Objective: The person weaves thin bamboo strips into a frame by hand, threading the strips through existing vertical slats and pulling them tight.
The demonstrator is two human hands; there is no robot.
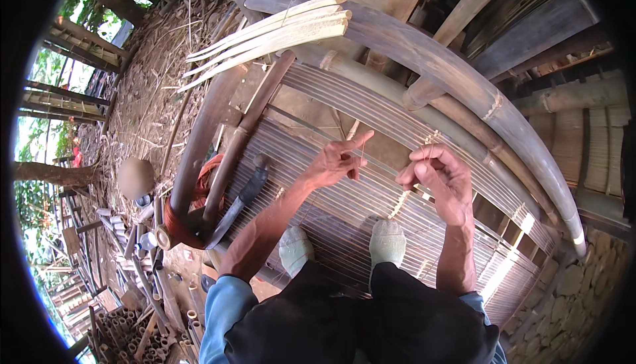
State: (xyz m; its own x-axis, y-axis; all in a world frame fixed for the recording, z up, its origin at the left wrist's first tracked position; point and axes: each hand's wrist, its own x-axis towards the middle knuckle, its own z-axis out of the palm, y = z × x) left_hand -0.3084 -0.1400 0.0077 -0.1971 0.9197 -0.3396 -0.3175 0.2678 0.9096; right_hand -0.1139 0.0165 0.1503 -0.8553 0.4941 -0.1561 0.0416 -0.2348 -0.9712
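While my right hand [437,178] pinches a thin pale strip [400,204] in closed fingers near the middle of the frame, my left hand [338,160] is partly open with one finger pointing out, and I cannot tell if it holds anything. Both hands hover just over a mat of thin bamboo slats [344,211] that fills the middle. My two feet in pale socks [386,241] rest on the mat below the hands. A dark knife [242,202] lies on the slats at the left. Split pale bamboo pieces [278,29] sit at the top on thick curved bamboo poles [464,79].
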